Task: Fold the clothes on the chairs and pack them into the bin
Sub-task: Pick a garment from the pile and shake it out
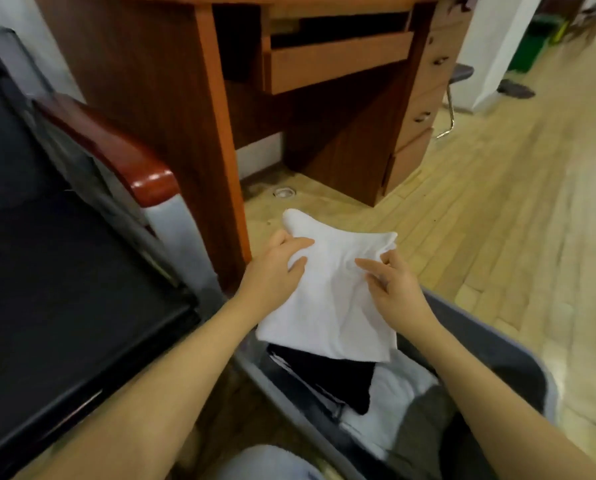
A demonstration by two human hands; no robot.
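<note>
While the wooden desk [220,98] fills the far side of the scene, with an open drawer [338,65] under its top, a black-seated chair [64,258] with a red-brown armrest [116,150] takes up the left. On the wood floor [497,202] at the near right stands a grey bin [518,362], beside the chair. Inside it lie folded clothes: a black garment [334,379] on top of white fabric [396,386], with something grey-green [424,420] nearer the camera. A white cloth [334,299], folded to a rough rectangle, is held above the bin's far end, its lower edge hanging over the black garment. The left hand [275,268] grips the cloth's left side, fingers curled onto the fabric. The right hand [393,285] pinches the upper right corner, with the remaining fingers spread on the cloth's face. A small round fitting [284,192] sits in the floor near the desk's foot
</note>
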